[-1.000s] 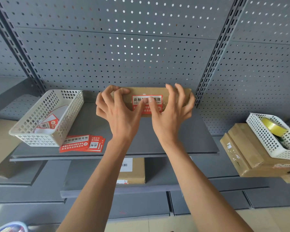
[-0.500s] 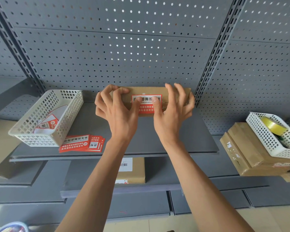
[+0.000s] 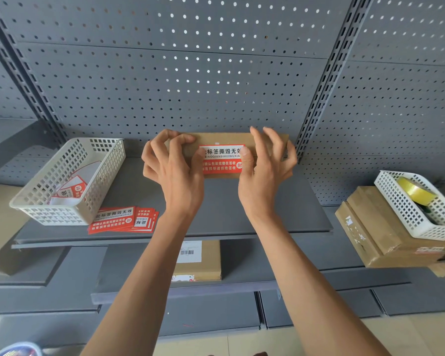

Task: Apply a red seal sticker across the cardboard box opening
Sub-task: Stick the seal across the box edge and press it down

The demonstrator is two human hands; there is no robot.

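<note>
A flat brown cardboard box [image 3: 221,138] stands on edge at the back of the grey shelf [image 3: 229,209], against the pegboard. A red and white seal sticker [image 3: 221,160] lies across its front face. My left hand [image 3: 175,173] holds the box's left part, fingertips curled on its top edge and thumb pressing the sticker's left end. My right hand [image 3: 265,176] mirrors it on the right, its thumb on the sticker's right end. The box's ends are hidden behind my fingers.
A white basket [image 3: 49,214] with peeled sticker backings sits at the shelf's left, with a stack of red seal stickers [image 3: 118,220] in front of it. At the right, another white basket [image 3: 406,214] with a yellow tape roll [image 3: 416,192] rests on cardboard boxes [image 3: 370,227]. One labelled box [image 3: 203,265] lies on the lower shelf.
Both thumbs have slid apart from the sticker's middle to its two ends, so more of the print shows. The box and my fingers on its top stayed in place.
</note>
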